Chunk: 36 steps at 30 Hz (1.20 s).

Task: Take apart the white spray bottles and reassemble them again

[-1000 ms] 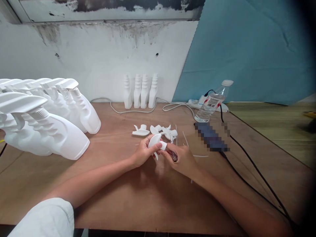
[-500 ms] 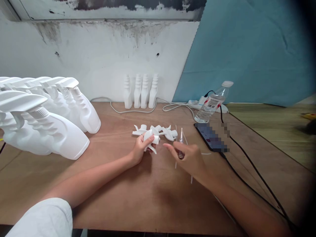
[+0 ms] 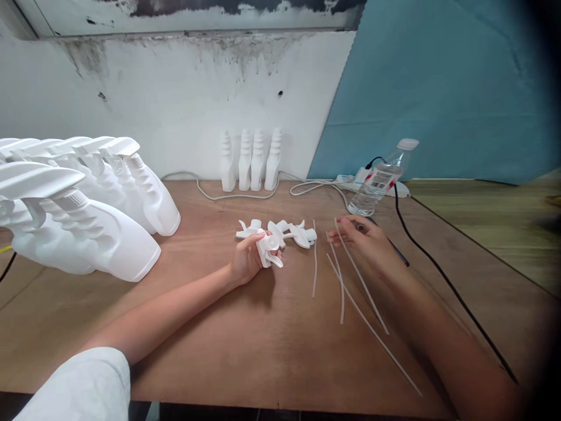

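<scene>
Far left, assembled white spray bottles point(image 3: 118, 234) stood in a close group on the bench point(image 3: 197, 351). Four small white bottles point(image 3: 257, 161) stood upright beside the wall. The left hand's point(image 3: 246, 258) fingers were clamped on a white sprayer head point(image 3: 267, 248), held near the bench's middle. Loose sprayer heads point(image 3: 302, 235) lay just behind it. To their right lay thin translucent tubes point(image 3: 314, 263). The right hand point(image 3: 366, 240) was at the tubes' far ends, a dark round-ended object point(image 3: 360, 227) among its curled fingers; whether they gripped a tube could not be told. A mostly hidden phone point(image 3: 401, 255) lay beneath; behind it, a clear water bottle point(image 3: 377, 181) leaned.
</scene>
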Motion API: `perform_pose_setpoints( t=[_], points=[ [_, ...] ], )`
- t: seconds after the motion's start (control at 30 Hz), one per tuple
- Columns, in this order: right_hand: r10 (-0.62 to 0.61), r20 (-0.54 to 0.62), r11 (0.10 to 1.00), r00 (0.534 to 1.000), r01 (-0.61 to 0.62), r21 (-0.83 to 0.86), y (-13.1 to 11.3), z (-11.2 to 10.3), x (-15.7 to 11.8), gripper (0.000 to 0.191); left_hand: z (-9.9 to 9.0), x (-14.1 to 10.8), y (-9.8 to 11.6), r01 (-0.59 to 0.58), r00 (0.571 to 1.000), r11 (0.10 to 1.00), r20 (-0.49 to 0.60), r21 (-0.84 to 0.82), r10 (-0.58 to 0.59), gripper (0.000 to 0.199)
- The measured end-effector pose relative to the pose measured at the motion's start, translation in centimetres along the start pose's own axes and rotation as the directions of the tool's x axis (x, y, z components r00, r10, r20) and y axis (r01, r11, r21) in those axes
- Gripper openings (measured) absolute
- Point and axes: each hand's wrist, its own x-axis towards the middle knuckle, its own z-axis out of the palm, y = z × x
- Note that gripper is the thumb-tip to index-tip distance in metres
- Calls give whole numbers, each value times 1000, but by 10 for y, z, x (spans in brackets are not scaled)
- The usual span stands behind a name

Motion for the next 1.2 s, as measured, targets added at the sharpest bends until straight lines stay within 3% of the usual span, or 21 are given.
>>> perform_pose_setpoints(
  t=[0.1, 0.13, 0.2, 0.27, 0.33, 0.4, 0.6, 0.8, 0.87, 1.07, 1.2],
  points=[
    [-185, -127, 922, 974, 128, -366, 11, 1, 3, 47, 0, 3, -1, 13, 999, 999, -44, 30, -11, 37],
    [-254, -141, 891, 957, 174, -420, 12, 3, 1, 46, 0, 4, -2, 21, 998, 998, -59, 51, -18, 39],
    [-332, -98, 898, 938, 283, -336, 8, 7, -8, 46, 0, 5, -4, 38, 995, 994, -95, 107, -28, 40],
    [-371, 37, 923, 928, 373, -99, 2, 14, -22, 45, 0, 5, -6, 49, 990, 984, -136, 170, -26, 39],
    [-414, 173, 910, 894, 404, 90, -5, 22, -37, 42, 0, 4, -7, 54, 984, 976, -179, 211, -16, 37],
    [-447, 224, 893, 866, 418, 165, -11, 30, -51, 34, 0, 3, -8, 46, 976, 972, -216, 230, 5, 37],
    [-422, 309, 904, 852, 423, 66, -13, 42, -66, 27, 1, 3, -9, 21, 961, 968, -272, 250, 49, 40],
    [-564, 320, 782, 761, 617, -88, -4, 47, -65, 13, 2, 4, -13, -21, 960, 952, -259, 307, 105, 40],
    [-581, 283, 763, 763, 632, -136, -1, 49, -67, 14, 2, 4, -14, -29, 963, 947, -245, 321, 113, 39],
    [-494, 184, 837, 850, 522, -165, 3, 57, -73, 17, 2, 3, -15, -16, 968, 926, -228, 377, 109, 39],
    [-496, 195, 841, 846, 524, -136, 5, 60, -75, 17, 3, 2, -16, -23, 970, 919, -212, 393, 115, 39]
  ],
)
